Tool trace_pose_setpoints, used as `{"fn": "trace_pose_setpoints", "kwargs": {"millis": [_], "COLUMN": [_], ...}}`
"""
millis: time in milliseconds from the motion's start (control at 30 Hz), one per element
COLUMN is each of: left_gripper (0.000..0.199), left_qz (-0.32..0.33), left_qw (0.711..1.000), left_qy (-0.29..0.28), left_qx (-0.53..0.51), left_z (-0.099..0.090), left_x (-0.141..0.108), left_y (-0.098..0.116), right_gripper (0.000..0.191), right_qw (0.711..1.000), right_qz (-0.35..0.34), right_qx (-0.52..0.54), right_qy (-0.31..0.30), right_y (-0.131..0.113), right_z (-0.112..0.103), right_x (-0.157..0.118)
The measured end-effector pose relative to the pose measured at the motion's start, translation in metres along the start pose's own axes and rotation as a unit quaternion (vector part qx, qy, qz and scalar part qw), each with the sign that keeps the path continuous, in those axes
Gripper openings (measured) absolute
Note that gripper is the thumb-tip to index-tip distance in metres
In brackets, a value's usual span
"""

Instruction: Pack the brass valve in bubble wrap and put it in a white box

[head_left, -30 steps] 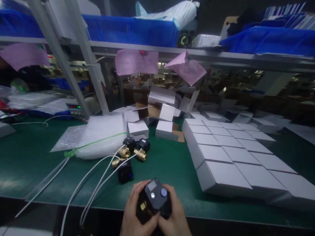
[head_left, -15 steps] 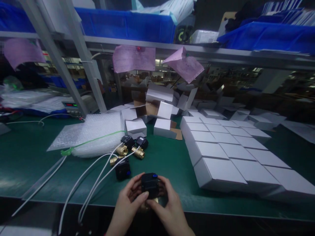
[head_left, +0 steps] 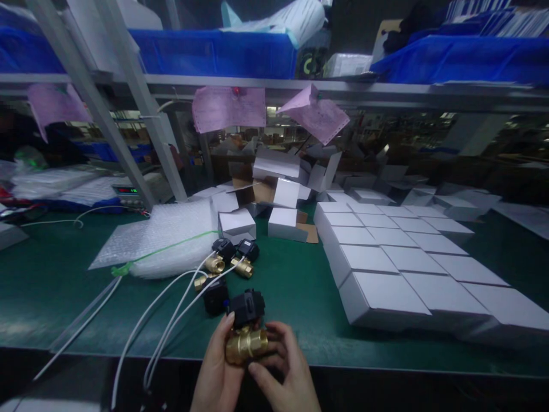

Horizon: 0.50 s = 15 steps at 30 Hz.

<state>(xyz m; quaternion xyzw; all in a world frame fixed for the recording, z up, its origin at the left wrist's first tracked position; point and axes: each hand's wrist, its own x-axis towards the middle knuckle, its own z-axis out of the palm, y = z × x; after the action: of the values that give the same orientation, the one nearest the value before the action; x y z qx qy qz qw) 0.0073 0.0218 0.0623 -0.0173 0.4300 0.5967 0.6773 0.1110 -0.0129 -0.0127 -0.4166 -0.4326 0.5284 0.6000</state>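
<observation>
A motorized ball valve, with a black actuator (head_left: pixel 246 308) above a brass body (head_left: pixel 246 347), is between my hands at the table's front edge. My left hand (head_left: pixel 221 360) is closed round its left side, thumb against the black housing. With fingers curled at the right end of the brass body and thumb below it, my right hand (head_left: pixel 283 366) grips the valve too. Just beyond lie several similar things: a valve with its black housing (head_left: pixel 215 296) toward me, a brass valve (head_left: pixel 215 264) and another brass valve (head_left: pixel 243 267). White cables (head_left: pixel 165 326) run from them over the edge.
Rows of white boxes (head_left: pixel 394 257) cover the right of the green table (head_left: pixel 291 286). Bubble wrap bags (head_left: pixel 171 240) lie at left, an open white box (head_left: pixel 283 223) and more cartons behind. Overhead, a shelf holds blue bins (head_left: pixel 214 54), with pink papers (head_left: pixel 229 109) hanging below.
The valve has been turned in my hands, so its brass body now faces me below the black housing. It has shifted slightly left, and my right hand has moved to the brass end.
</observation>
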Motion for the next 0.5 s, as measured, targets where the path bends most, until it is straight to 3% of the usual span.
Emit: {"fn": "trace_pose_setpoints", "kwargs": {"millis": [67,233,500], "left_gripper": [0.027,0.05,0.059], "left_qz": [-0.029,-0.093,-0.108], "left_qw": [0.999,0.993,0.993], "left_qy": [0.002,-0.029,-0.045], "left_qx": [-0.027,-0.062,-0.036], "left_z": [0.007,0.008,0.006], "left_x": [-0.008,-0.013,-0.018], "left_y": [0.001,0.0,-0.006], "right_gripper": [0.046,0.016,0.021], "right_qw": [1.0,0.975,0.965], "right_qz": [-0.012,-0.133,-0.18], "right_qx": [-0.019,-0.175,-0.191], "right_qy": [-0.018,-0.023,-0.014], "right_y": [-0.001,-0.015,-0.021], "right_z": [0.002,0.004,0.002], "right_x": [-0.002,-0.003,-0.002]}}
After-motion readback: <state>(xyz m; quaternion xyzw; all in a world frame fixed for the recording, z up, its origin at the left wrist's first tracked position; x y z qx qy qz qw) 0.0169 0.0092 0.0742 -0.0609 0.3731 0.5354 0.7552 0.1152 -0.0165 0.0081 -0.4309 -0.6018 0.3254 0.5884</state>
